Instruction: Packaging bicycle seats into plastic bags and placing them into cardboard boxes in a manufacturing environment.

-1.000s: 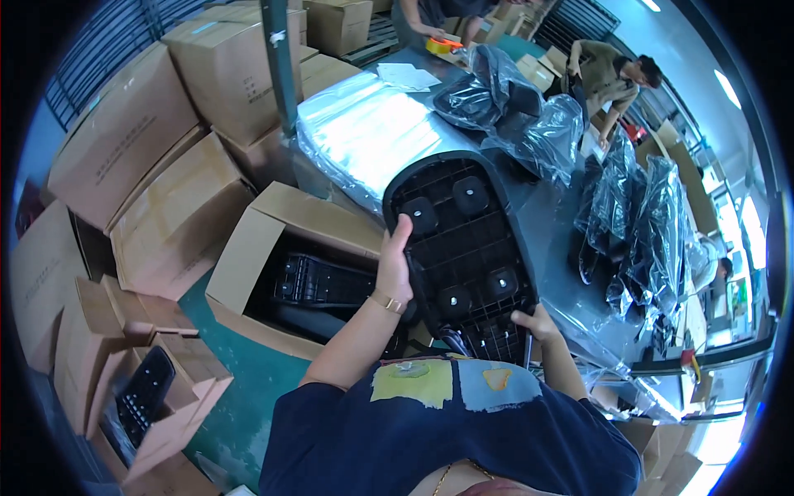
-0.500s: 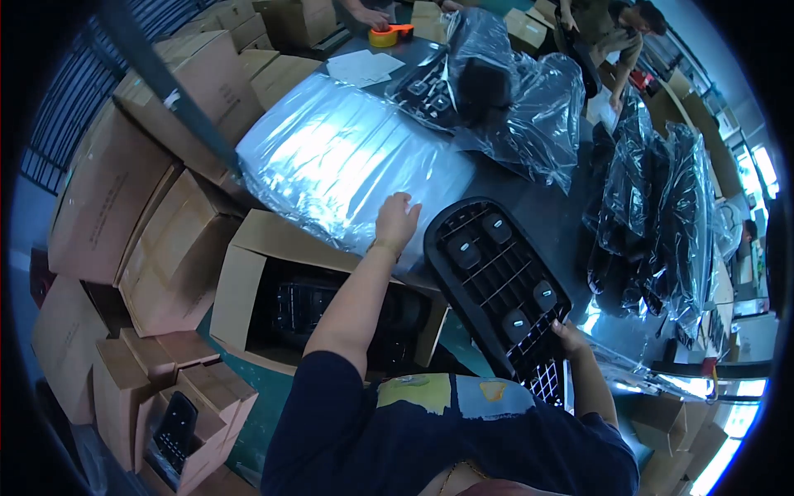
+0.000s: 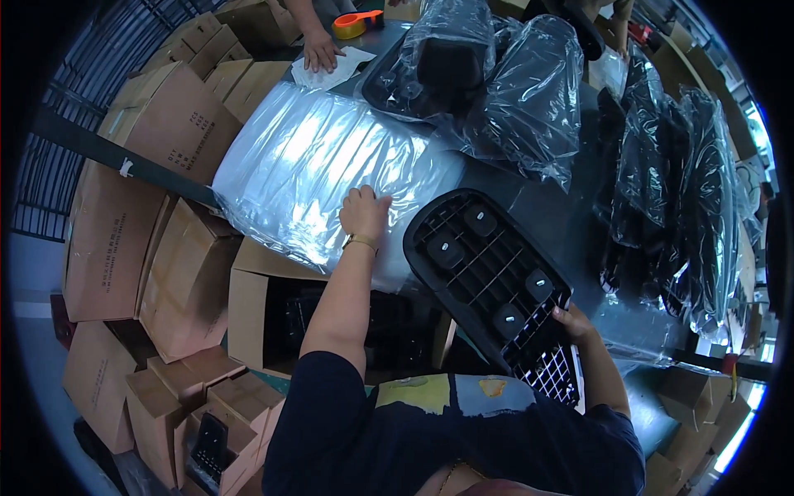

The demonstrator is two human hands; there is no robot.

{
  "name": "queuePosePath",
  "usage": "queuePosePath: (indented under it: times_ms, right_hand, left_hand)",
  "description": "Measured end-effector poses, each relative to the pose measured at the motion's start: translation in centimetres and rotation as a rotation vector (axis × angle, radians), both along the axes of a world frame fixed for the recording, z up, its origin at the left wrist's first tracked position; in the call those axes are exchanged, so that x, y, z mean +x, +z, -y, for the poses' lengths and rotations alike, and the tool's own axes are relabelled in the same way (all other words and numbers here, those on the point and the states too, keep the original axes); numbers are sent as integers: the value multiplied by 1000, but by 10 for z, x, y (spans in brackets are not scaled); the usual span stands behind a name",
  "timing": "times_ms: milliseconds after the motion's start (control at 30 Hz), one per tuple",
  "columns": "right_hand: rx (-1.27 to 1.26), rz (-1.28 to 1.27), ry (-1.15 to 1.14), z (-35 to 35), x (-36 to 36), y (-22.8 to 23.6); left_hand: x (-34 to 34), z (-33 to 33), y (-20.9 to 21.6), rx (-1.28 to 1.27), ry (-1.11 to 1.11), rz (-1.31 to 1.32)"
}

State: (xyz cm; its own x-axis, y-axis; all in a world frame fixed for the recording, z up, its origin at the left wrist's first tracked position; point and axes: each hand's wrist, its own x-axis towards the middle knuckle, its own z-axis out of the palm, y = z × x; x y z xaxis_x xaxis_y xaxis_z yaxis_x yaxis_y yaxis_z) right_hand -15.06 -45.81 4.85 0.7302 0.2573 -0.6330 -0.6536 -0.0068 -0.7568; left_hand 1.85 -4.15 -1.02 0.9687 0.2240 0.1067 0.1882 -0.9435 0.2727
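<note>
**packline_guy:** Down on the bench (image 3: 571, 223) rn: black ribbed plastic panel (image 3: 488, 273) lies flat-ish, near end hanging off the edge toward the person. Half a sec ago it was more tilted and a sec ago it was up in both hands. So it's been set down, basically.

**boxmonkey:** who's got it now? both hands?

**packline_guy:** nope, just the right hand (image 3: 571, 324), grip closed on the lower right edge by the mesh part. Left hand (image 3: 364, 213) let go of it and has gone over to the big stack of clear plastic bags (image 3: 322, 174), fingers spread flat on the top sheet. Not pinching anything yet afaict.

**boxmonkey:** so bagging comes after, prob?

**packline_guy:** my guess yeah, panel parked + free hand on the bags. Other bagged black parts (image 3: 488, 74) sit further back on the bench, more at the right.

**boxmonkey:** what's under the arm?

**packline_guy:** open cardboard box (image 3: 256, 306) w/ dark parts inside, more cartons (image 3: 157, 165) piled at left. Someone else's hand (image 3: 318, 51) rests on a paper sheet at the far end, next to an orange tape dispenser (image 3: 356, 23).
</note>
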Motion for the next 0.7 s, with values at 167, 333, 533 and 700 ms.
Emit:
queuePosePath:
  times_ms: [167, 333, 533, 700]
  right_hand:
    - [-97, -14, 72, -6, 13, 1]
    - [-103, 17, 126, -2, 19, -7]
    - [-128, 56, 158, 5, 18, -17]
    - [-156, 82, 203, -7, 34, 2]
  left_hand:
    - [8, -19, -9, -285, 50, -27]
    - [19, -43, -13, -499, 175, 16]
    - [8, -41, 12, -723, 165, -79]
    - [2, -77, -5, -677, -28, -28]
